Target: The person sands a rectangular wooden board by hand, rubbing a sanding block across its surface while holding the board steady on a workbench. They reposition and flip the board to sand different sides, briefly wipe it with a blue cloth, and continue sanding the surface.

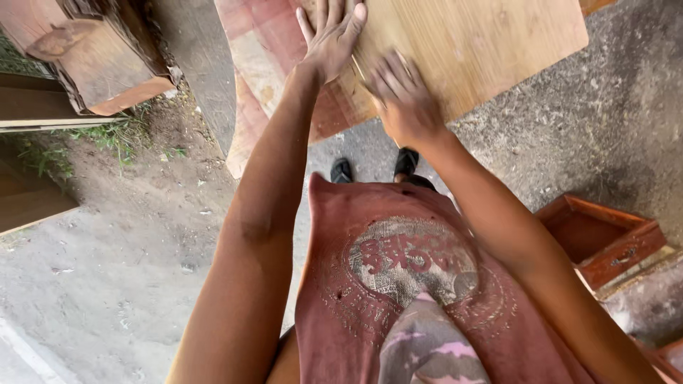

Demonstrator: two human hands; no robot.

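Head view: left hand flat, fingers spread, pressed on the pale wooden board near its lower-left corner. Right hand blurred, resting just beside on the board's lower edge; grip impossible to tell. Reddish drawer on concrete floor, lower right.

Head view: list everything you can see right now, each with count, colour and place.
wooden board: one, pale tan, top centre, under both hands
reddish panel: one, red-brown and worn, beneath the board, top centre-left
wooden block: one, brown, top left
drawer: one, red-brown, open side up, right edge
ground: grey concrete, with grass patches at left
shoes: two, black, centre
left hand: flat on the board, fingers spread
right hand: on the board, blurred
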